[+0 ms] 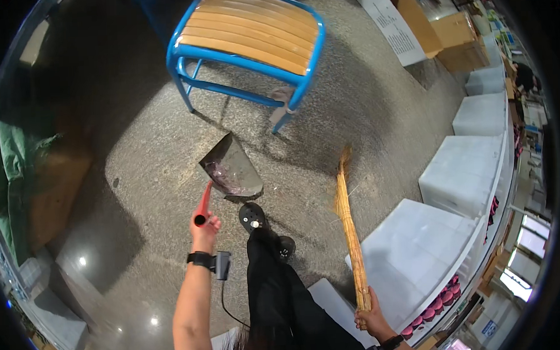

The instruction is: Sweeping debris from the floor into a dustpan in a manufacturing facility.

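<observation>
A speckled grey stone floor (pixel 137 155) fills the view, bordered on the right by a row of white plastic crates (pixel 462 168) and cardboard boxes (pixel 454 36) farther back. A blue metal-framed bench with a wooden slat seat (pixel 250 28) stands at the top, well apart from the work. A straw broom (pixel 350 228) is held upright by the right hand (pixel 370 317), the fingers wrapped closed around the lower end of its stalk bundle, its bristle head resting on the floor to the right of the dustpan. A grey dustpan (pixel 231 167) is set on the floor ahead of a black shoe (pixel 252 216), its red handle (pixel 203 205) gripped in the closed fingers of the left hand (pixel 205 230). Pinkish debris is seen already gathered in the pan, so sweeping is judged to be largely done; little loose dirt can be made out on the floor nearby, and the pan has not yet been emptied.
</observation>
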### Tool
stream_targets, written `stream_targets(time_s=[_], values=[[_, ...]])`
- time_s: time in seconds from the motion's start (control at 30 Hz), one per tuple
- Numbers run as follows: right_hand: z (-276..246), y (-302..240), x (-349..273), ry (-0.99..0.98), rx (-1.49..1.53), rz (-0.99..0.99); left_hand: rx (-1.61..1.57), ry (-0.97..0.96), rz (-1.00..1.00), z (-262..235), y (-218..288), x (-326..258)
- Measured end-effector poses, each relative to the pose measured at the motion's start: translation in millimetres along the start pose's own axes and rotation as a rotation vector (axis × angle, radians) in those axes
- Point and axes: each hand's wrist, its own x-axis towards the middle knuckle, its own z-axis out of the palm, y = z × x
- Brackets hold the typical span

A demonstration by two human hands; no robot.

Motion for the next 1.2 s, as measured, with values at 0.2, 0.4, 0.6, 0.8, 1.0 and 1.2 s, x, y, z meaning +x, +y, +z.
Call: stream_targets(time_s=[0.2, 0.4, 0.6, 0.8, 1.0, 1.2], values=[[-2, 35, 28, -0.023, 0.099, -0.005, 0.01, -0.275, -0.158, 78, 76, -107], [74, 44, 12, -0.208, 0.094, 0.018, -0.132, -0.193, -0.302, 93, 73, -101], [20, 65, -29, -0.384, 0.142, -0.012, 0.006, -0.314, -0.483, 40, 68, -129], [-49, 97, -37, -0.071, 0.158, -0.041, 0.122, -0.239, -0.453, -1, 71, -168], [-12, 71, 74, 0.04, 0.344, -0.047, 0.399, -0.574, 0.025, -18, 41, -164], [178, 88, 47, 0.008, -0.364, -0.056, -0.223, -0.206, -0.29, -7, 43, -120]])
